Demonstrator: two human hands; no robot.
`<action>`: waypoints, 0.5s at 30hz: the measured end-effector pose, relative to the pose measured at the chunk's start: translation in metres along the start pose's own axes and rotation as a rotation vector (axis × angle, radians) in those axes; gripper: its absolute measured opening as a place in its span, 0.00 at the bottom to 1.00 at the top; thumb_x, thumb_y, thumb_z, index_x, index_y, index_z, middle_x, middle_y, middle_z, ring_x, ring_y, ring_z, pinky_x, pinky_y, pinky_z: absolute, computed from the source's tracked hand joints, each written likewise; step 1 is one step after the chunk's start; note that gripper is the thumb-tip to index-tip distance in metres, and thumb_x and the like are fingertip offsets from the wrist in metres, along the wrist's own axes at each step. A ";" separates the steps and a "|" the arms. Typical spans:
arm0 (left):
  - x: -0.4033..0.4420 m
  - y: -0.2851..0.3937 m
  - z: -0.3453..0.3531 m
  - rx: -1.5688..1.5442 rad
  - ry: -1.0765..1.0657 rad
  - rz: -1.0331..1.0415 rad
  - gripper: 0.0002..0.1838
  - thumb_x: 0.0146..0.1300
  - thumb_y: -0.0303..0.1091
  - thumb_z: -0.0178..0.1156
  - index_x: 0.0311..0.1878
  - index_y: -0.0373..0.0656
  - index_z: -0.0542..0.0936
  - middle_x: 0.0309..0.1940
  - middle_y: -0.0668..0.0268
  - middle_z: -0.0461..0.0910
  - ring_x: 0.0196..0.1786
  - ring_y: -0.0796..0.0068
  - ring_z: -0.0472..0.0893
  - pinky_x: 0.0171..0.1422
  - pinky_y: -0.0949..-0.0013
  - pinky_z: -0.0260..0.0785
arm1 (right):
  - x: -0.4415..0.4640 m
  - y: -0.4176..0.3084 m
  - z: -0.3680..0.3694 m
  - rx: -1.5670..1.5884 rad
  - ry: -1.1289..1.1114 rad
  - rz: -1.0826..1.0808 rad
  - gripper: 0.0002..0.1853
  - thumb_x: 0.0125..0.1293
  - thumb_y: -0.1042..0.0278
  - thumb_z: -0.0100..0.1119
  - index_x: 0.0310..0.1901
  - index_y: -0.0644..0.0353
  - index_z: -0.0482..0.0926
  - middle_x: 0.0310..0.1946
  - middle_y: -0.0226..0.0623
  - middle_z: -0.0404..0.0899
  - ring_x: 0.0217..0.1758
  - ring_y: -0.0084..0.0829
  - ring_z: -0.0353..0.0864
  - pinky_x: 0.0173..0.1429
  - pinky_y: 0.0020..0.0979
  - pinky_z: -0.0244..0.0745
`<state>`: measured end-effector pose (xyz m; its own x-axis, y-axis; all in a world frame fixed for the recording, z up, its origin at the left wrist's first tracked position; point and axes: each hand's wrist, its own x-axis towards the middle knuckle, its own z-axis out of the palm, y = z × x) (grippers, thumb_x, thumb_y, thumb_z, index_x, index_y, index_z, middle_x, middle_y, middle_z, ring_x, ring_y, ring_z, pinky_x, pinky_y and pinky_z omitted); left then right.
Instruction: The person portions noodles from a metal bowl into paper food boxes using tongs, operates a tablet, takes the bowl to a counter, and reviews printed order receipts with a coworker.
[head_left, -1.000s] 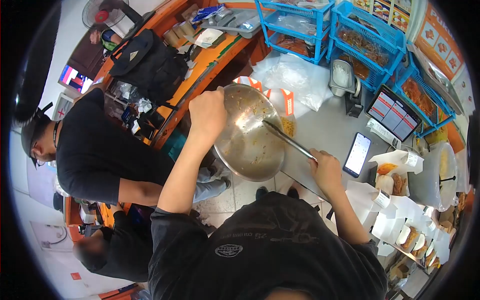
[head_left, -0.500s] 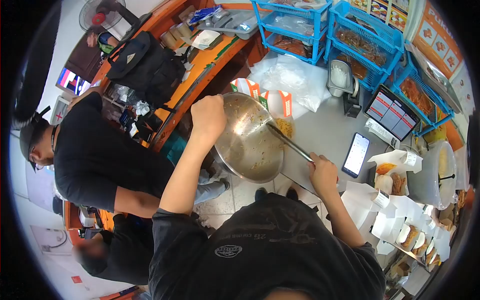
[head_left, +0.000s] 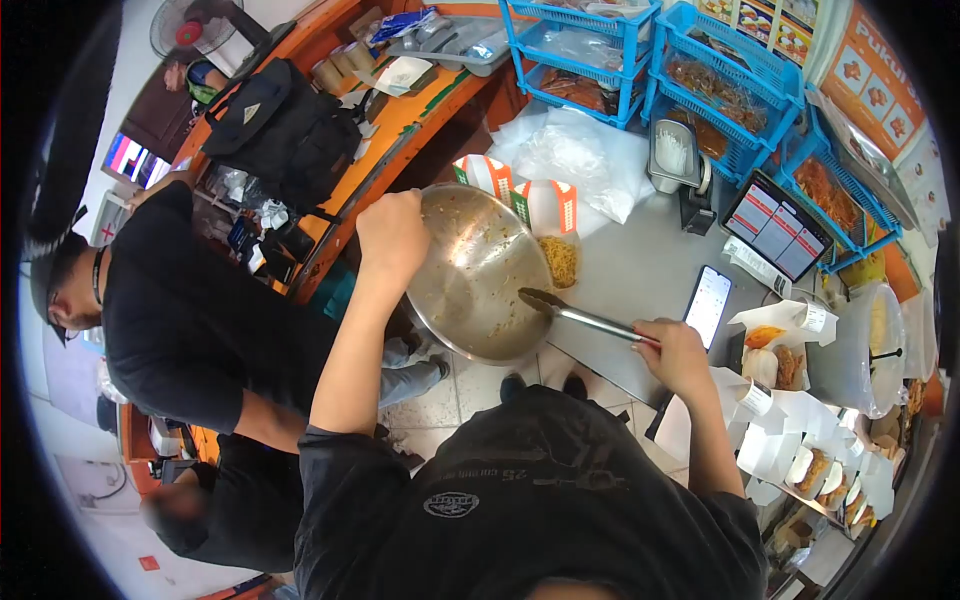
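Metal bowl (head_left: pixel 468 282) is tilted by the bench (head_left: pixel 632 268) edge over here, left hand (head_left: pixel 393 235) grip pinching its rim, right hand (head_left: pixel 677 355) grip wrapped round tongs (head_left: pixel 598 321), tips over the bowl, noodles (head_left: pixel 560 263) just beside it

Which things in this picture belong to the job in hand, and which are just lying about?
In the job:
steel bowl, tilted in the left grip
tongs, in the right grip
noodles and paper cartons beside the bowl, likely

Lying about, it seems:
phone on the metal counter
black bag
fan
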<state>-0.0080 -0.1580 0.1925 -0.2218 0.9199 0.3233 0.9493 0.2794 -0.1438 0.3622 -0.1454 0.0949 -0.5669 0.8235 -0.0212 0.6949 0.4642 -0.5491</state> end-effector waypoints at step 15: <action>-0.013 -0.010 -0.007 -0.018 -0.005 -0.031 0.09 0.51 0.23 0.55 0.36 0.40 0.81 0.28 0.52 0.81 0.36 0.51 0.83 0.41 0.55 0.76 | 0.034 0.011 0.025 0.053 0.297 0.065 0.11 0.56 0.69 0.63 0.41 0.57 0.80 0.30 0.44 0.79 0.33 0.48 0.80 0.38 0.43 0.74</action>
<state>-0.0127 -0.1744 0.1964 -0.2518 0.9125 0.3224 0.9460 0.3024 -0.1171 0.3398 -0.1207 0.0678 -0.3625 0.9138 0.1832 0.6969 0.3964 -0.5977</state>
